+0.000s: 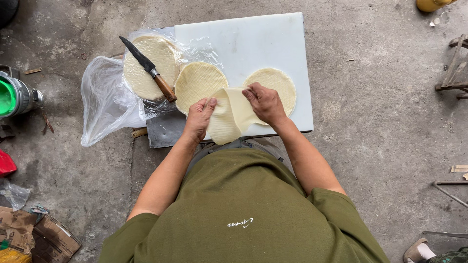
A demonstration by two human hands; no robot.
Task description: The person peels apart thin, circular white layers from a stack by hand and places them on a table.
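My left hand (199,118) and my right hand (263,102) both pinch one thin, pale dough sheet (229,117), which droops between them over the near edge of a white cutting board (253,44). Two round flat sheets lie on the board: one (197,80) by my left hand, another (280,83) partly under my right hand. A stack of round sheets (146,68) rests on clear plastic at the board's left. A wooden-handled knife (148,69) lies across that stack.
A crumpled clear plastic bag (105,100) spreads left of the board on the concrete floor. A metal can with green inside (14,95) stands far left. Cardboard scraps (39,236) lie bottom left. Wooden and metal frames (453,68) sit at the right edge.
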